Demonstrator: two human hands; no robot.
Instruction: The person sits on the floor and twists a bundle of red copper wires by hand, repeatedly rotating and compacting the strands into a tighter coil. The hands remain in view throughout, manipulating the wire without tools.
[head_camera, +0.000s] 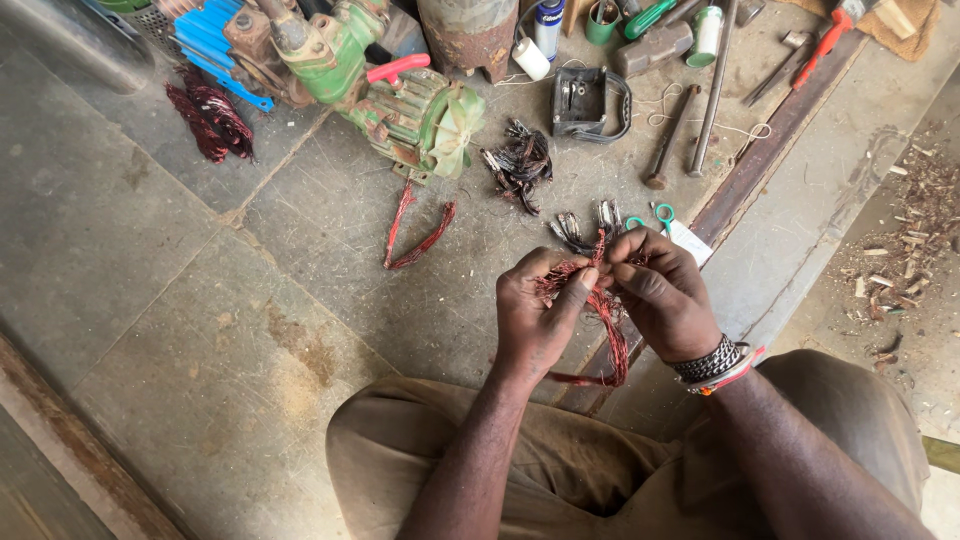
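Both my hands are closed on one bundle of reddish copper winding wire (608, 325) held above my knees. My left hand (538, 310) pinches the frayed upper end with thumb and fingers. My right hand (660, 295), with a metal bracelet and red band on its wrist, grips the same end from the other side. The rest of the bundle hangs down in a loop between my hands.
On the concrete floor lie a bent red wire loop (415, 238), dark wire clumps (520, 160), more red coils (210, 115), and scissors with green handles (655, 215). A green motor pump (400, 100), a hammer (668, 140), rods and cans sit at the top. Wood chips (905, 230) lie right.
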